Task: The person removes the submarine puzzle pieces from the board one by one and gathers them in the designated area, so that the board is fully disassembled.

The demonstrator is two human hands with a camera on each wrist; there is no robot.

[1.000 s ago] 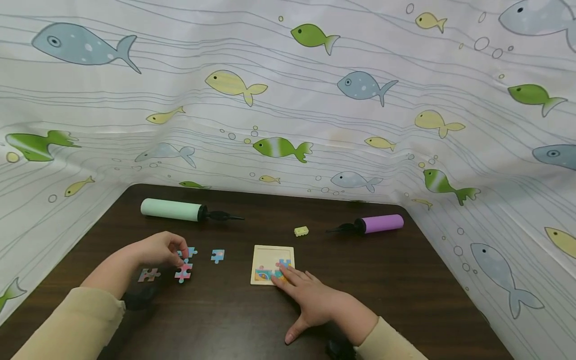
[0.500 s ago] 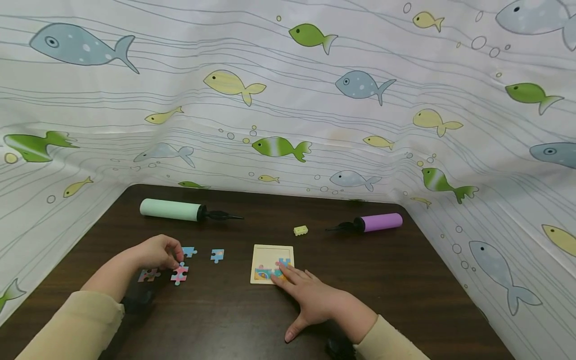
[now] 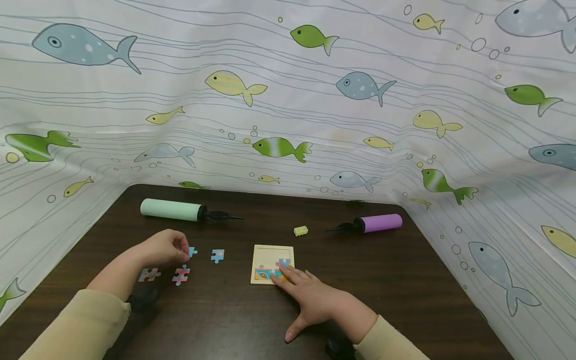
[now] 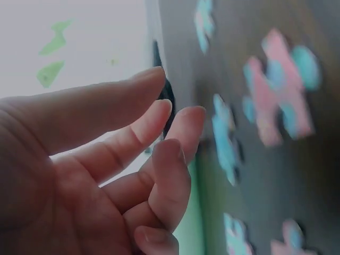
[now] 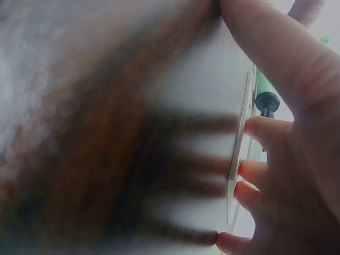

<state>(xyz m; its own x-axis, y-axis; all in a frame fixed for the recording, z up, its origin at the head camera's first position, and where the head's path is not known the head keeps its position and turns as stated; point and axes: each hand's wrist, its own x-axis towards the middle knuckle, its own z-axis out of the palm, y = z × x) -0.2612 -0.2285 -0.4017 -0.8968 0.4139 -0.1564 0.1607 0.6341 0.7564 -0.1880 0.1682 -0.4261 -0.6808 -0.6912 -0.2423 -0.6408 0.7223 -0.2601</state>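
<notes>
My left hand (image 3: 167, 249) hovers over loose jigsaw pieces, its fingers loosely curled with nothing between thumb and fingertips in the left wrist view. Just in front of it lies a pink jigsaw piece (image 3: 181, 275) with blue knobs. A blue piece (image 3: 192, 251) is partly hidden behind the fingertips; another blue piece (image 3: 218, 256) lies further right, and a brownish-pink one (image 3: 149, 274) below the wrist. My right hand (image 3: 310, 296) spreads its fingers onto a light wooden puzzle tray (image 3: 263, 252), fingertips resting on the fitted pieces (image 3: 263, 274) along its lower part.
A mint-green hand pump (image 3: 173, 209) with black nozzle lies at the back left, a purple pump (image 3: 381, 223) at the back right. Between them sits a small yellow toy brick (image 3: 300, 231). A fish-patterned curtain (image 3: 288, 100) surrounds the dark table (image 3: 216, 320).
The pink piece has shifted slightly left and nearer. My left hand has let go of it and moved up and right toward the blue piece. The right hand stays put.
</notes>
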